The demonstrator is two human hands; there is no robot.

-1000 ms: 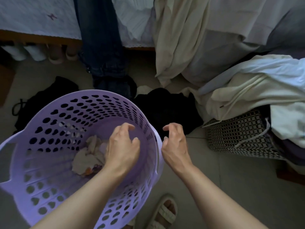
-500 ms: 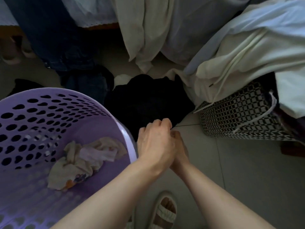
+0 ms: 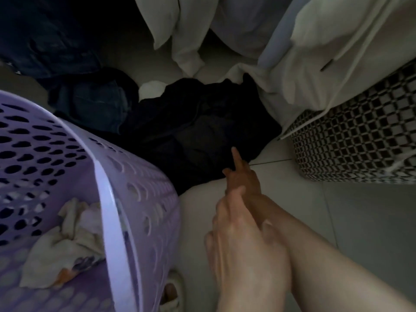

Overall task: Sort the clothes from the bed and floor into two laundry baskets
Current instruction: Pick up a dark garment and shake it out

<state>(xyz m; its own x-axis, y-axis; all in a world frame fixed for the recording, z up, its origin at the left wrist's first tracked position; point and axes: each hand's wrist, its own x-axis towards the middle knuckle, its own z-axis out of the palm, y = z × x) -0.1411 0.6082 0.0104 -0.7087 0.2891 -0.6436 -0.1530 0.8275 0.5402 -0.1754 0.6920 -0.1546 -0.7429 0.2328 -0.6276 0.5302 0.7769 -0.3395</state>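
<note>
The black garment (image 3: 202,131) lies heaped on the floor at twelve o'clock from the hands, soft and limp; its near hem looks easiest to gather. The right hand (image 3: 244,179) reaches it, forefinger out, holding nothing; the left hand (image 3: 243,239) is blurred, seemingly loose, empty.

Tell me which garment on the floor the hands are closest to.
The black garment between the two baskets. The right hand reaches its near edge, while the jeans and the cream hoodie lie farther off.
</note>
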